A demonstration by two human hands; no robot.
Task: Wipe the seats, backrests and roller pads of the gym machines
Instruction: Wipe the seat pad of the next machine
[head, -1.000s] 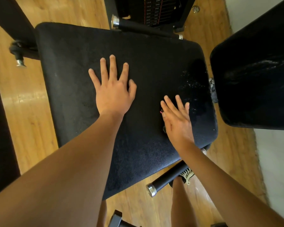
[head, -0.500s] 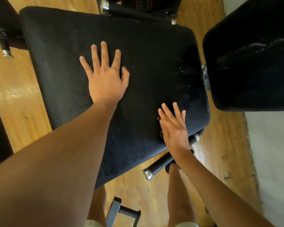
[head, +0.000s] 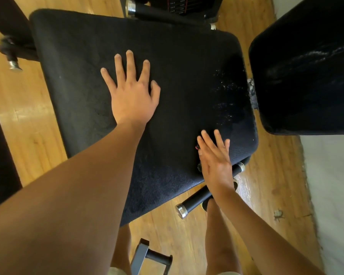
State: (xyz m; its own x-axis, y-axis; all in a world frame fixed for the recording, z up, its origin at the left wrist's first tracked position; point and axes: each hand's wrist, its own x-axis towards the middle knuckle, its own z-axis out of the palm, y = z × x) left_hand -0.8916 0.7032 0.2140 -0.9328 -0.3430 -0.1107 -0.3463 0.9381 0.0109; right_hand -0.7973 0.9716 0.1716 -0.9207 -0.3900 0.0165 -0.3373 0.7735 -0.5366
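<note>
A wide black seat pad (head: pixel 187 66) fills the middle of the head view. Its left part looks fuzzy, like a black cloth (head: pixel 77 86) spread over it, while the near right part shows grained vinyl. My left hand (head: pixel 132 96) presses flat on the fuzzy area with its fingers spread. My right hand (head: pixel 216 159) lies flat with straight fingers at the seat's near right corner. A small dark thing with a red tip (head: pixel 197 147) peeks out beside it; I cannot tell what it is. Wet speckles (head: pixel 226 90) glisten near the seat's right edge. A black backrest pad (head: pixel 306 76) stands to the right.
A black handle bar with a chrome cap (head: pixel 189 205) sticks out under the seat's near edge, and another bar (head: pixel 157 14) lies beyond its far edge before a weight stack (head: pixel 177 4). A grey metal frame (head: pixel 147 257) sits between my legs on the wooden floor (head: pixel 28 126).
My right hand has slid back toward the seat's near right corner. My left hand stays pressed flat in about the same spot.
</note>
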